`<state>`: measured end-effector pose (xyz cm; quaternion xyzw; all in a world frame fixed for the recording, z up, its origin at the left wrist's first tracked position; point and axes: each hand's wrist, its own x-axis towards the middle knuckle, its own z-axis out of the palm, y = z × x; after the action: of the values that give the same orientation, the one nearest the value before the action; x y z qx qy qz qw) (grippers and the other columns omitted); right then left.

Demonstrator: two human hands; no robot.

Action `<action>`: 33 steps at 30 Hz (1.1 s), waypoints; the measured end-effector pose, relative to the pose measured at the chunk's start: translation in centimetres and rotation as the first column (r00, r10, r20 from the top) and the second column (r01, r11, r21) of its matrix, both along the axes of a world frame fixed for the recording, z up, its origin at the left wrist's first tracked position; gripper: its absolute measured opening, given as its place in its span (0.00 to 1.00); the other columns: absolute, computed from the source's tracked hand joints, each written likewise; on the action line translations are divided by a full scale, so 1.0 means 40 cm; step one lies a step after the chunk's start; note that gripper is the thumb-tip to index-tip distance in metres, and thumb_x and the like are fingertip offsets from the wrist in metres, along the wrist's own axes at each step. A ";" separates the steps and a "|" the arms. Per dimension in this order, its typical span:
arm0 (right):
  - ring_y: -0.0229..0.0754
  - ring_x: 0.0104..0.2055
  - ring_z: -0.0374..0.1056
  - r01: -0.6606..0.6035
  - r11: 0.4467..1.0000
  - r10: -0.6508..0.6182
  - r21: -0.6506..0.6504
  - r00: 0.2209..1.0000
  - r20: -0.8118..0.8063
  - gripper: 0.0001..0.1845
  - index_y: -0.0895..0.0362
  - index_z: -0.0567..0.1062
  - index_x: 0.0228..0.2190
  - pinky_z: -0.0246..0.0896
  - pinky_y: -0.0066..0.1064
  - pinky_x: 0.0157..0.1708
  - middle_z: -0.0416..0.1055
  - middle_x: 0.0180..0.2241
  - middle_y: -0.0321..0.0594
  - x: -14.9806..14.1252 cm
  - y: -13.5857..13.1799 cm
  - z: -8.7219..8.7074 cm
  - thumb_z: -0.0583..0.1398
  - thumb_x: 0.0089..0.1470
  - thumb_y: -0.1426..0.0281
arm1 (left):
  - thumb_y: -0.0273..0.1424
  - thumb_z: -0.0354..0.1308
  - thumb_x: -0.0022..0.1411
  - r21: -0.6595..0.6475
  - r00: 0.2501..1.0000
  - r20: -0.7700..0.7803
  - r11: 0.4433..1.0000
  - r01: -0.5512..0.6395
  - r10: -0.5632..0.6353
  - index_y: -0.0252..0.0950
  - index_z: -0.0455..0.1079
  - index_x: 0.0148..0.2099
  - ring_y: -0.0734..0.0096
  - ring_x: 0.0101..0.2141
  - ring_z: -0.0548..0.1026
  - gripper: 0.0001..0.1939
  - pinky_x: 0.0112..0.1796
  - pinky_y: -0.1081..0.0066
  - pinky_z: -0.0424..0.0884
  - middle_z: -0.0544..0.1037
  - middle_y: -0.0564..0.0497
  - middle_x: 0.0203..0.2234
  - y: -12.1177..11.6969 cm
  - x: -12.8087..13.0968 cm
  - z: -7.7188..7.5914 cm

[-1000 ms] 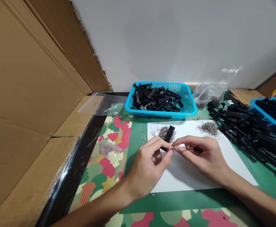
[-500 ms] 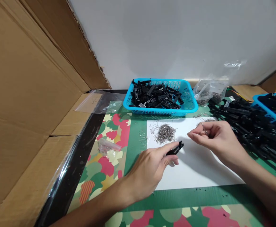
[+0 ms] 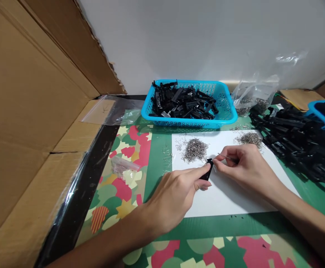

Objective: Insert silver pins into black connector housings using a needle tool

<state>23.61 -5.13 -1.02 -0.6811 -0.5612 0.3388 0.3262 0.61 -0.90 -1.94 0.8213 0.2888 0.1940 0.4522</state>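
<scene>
My left hand (image 3: pixel 179 190) pinches a small black plastic part (image 3: pixel 206 174) between thumb and fingers, above a white sheet of paper (image 3: pixel 224 203). Much of the part is covered by the fingers. Close beside its upper end, my right hand (image 3: pixel 243 165) is closed, with a thin metal rod (image 3: pixel 226 157) sticking out between the fingers. The fingertips almost meet the part; whether they touch it I cannot tell. Just behind lies a pile of small metal springs (image 3: pixel 196 150) on the paper. A second pile of small metal pieces (image 3: pixel 250 139) is behind my right hand.
A blue basket (image 3: pixel 190 123) of black plastic parts stands at the back. To the right, black parts (image 3: pixel 293 141) are heaped beside another blue basket (image 3: pixel 318 111). Clear plastic bags (image 3: pixel 254 96) lie around, and cardboard (image 3: pixel 25 93) walls the left side.
My right hand has come left, up to the black part. The part has turned more upright in my left hand. The metal rod now shows, and the view has shifted slightly.
</scene>
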 end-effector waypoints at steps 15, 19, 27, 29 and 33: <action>0.34 0.20 0.52 -0.097 0.986 0.070 0.138 0.979 0.190 0.19 0.57 0.75 0.20 0.44 0.30 0.21 0.60 0.16 0.31 -0.010 -0.014 0.016 0.63 0.62 0.64 | 0.20 0.56 0.74 -0.032 0.999 -0.014 0.999 0.035 -0.035 0.45 0.75 0.66 0.67 0.38 0.88 0.24 0.39 0.70 0.80 0.90 0.54 0.40 0.003 0.003 0.026; 0.36 0.23 0.59 -0.212 0.976 0.205 0.044 0.971 0.124 0.18 0.56 0.84 0.29 0.50 0.30 0.23 0.72 0.21 0.34 0.018 -0.007 0.028 0.61 0.67 0.62 | 0.24 0.55 0.76 -0.021 0.999 -0.037 1.000 0.007 -0.008 0.43 0.75 0.66 0.64 0.38 0.88 0.22 0.39 0.67 0.81 0.90 0.53 0.39 0.003 0.004 0.026; 0.39 0.25 0.60 -0.011 0.947 -0.003 0.321 0.999 0.043 0.29 0.55 0.87 0.35 0.54 0.32 0.27 0.66 0.22 0.36 0.048 -0.015 0.005 0.52 0.75 0.54 | 0.23 0.57 0.76 0.071 0.999 -0.039 0.997 0.015 -0.012 0.38 0.74 0.67 0.61 0.42 0.88 0.21 0.41 0.64 0.82 0.89 0.50 0.42 0.000 0.001 0.020; 0.43 0.34 0.68 0.038 0.921 0.000 0.388 0.995 -0.097 0.31 0.53 0.87 0.40 0.64 0.34 0.34 0.75 0.35 0.43 0.051 -0.013 0.003 0.49 0.76 0.52 | 0.23 0.57 0.76 0.097 0.999 -0.047 0.995 0.027 -0.022 0.37 0.74 0.67 0.60 0.42 0.88 0.21 0.40 0.63 0.82 0.89 0.50 0.41 -0.001 0.001 0.023; 0.40 0.26 0.66 0.108 0.952 -0.044 0.285 0.974 -0.223 0.37 0.55 0.88 0.32 0.60 0.31 0.25 0.74 0.26 0.43 0.049 -0.004 0.009 0.51 0.73 0.44 | 0.28 0.57 0.78 0.196 0.997 -0.066 0.980 0.038 -0.026 0.36 0.74 0.65 0.58 0.39 0.88 0.17 0.37 0.63 0.81 0.89 0.47 0.43 -0.004 0.002 0.027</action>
<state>25.58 -5.27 -0.66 -0.6053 -0.5404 0.3096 0.4956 0.69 -1.06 -0.85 0.8723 0.2691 0.1882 0.3622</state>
